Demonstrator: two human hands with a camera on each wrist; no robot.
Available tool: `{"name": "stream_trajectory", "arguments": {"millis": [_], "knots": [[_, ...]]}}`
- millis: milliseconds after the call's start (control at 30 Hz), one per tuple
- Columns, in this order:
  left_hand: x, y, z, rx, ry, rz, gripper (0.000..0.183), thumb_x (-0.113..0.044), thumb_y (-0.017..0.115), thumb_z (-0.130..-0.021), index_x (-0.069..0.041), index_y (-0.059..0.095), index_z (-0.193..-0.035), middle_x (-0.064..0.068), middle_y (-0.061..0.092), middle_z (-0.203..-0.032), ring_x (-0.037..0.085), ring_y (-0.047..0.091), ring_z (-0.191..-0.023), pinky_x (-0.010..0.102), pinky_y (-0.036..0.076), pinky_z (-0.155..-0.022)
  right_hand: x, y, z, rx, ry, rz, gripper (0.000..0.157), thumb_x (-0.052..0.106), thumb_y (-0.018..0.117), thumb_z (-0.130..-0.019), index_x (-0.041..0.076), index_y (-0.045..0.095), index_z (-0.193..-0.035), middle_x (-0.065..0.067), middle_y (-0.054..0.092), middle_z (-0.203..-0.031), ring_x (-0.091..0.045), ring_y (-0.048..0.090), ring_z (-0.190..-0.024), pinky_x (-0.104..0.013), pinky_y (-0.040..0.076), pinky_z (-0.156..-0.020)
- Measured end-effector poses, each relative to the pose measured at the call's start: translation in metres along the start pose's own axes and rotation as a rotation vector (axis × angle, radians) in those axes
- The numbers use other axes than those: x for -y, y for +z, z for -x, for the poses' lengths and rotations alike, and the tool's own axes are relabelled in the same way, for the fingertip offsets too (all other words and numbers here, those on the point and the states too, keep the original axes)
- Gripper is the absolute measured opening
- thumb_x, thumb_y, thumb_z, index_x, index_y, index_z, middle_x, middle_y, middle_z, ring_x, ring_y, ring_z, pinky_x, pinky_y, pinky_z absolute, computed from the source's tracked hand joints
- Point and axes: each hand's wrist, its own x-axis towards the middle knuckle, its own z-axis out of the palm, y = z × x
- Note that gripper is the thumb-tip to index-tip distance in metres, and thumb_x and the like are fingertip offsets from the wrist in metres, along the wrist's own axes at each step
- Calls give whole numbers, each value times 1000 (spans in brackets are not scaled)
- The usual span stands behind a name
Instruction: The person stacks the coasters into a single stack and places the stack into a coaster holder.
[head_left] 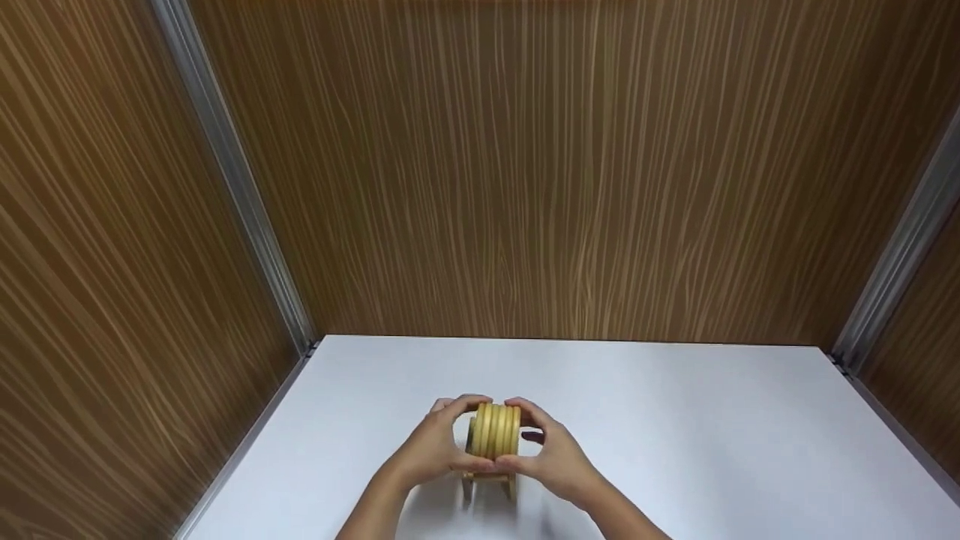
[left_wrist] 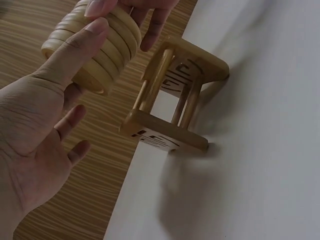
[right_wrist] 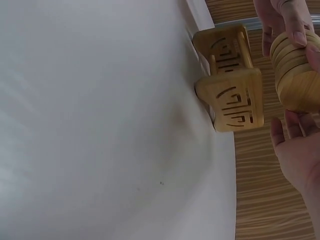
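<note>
A stack of several round wooden coasters (head_left: 496, 431) lies on its side between my two hands, its discs side by side. My left hand (head_left: 431, 448) grips the left end, thumb along the near side and fingers over the far side. The right hand (head_left: 553, 459) holds the other end the same way, the two thumb tips meeting at the front. Below the stack stands a small wooden coaster holder (left_wrist: 165, 131) on the table. It has two cut-out patterned end panels joined by round rods, and a gap shows between it and the coasters (right_wrist: 300, 90) in both wrist views.
The white table (head_left: 675, 420) stretches out around the holder. Wood-grain panels (head_left: 495, 187) rise behind it and on both sides, with metal strips (head_left: 240, 172) at the corners. Shadows of hands and holder fall on the tabletop.
</note>
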Motion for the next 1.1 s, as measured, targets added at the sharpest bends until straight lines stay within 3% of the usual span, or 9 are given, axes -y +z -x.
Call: {"name": "stream_trajectory", "arguments": {"millis": [233, 467, 700, 833, 967, 1100], "knots": [[11, 4, 0, 13, -6, 6, 92, -41, 103, -70, -35, 57, -149, 5, 60, -156, 37, 52, -148, 71, 44, -123, -8, 4, -1, 7, 3, 31, 94, 29, 97, -81, 17, 47, -161, -10, 61, -154, -39, 52, -150, -64, 36, -132], [21, 9, 0, 23, -4, 10, 95, -40, 103, -70, -31, 55, -151, 6, 60, -157, 36, 52, -148, 69, 45, -122, -16, 7, -3, 21, 4, 50, 94, 29, 97, -81, 17, 48, -161, -13, 57, -160, -44, 45, -156, -67, 35, -131], [25, 8, -1, 18, -3, 38, 95, -42, 102, -70, -33, 54, -152, 1, 63, -153, 35, 55, -148, 71, 41, -126, -17, 9, -6, 36, 25, -23, 91, 24, 95, -83, 15, 47, -160, -14, 55, -160, -43, 45, -156, -66, 33, -133], [28, 7, -2, 20, 32, 76, 96, -39, 102, -72, -26, 53, -154, -2, 67, -149, 33, 58, -147, 68, 37, -130, -18, 9, -7, 48, 22, -63, 93, 23, 95, -83, 15, 45, -162, -15, 51, -163, -44, 41, -158, -64, 31, -134], [31, 7, -4, 16, 44, 101, 97, -36, 102, -71, -21, 54, -154, -2, 68, -151, 33, 60, -147, 65, 38, -131, -19, 9, -8, 61, 21, -82, 94, 23, 95, -83, 16, 45, -162, -15, 48, -167, -45, 37, -160, -63, 32, -134], [32, 8, -5, 9, 38, 105, 96, -36, 103, -70, -23, 56, -152, -1, 68, -152, 33, 60, -148, 63, 41, -130, -22, 9, -9, 69, 34, -98, 96, 24, 95, -82, 14, 45, -163, -15, 45, -169, -46, 33, -162, -63, 32, -134]]}}
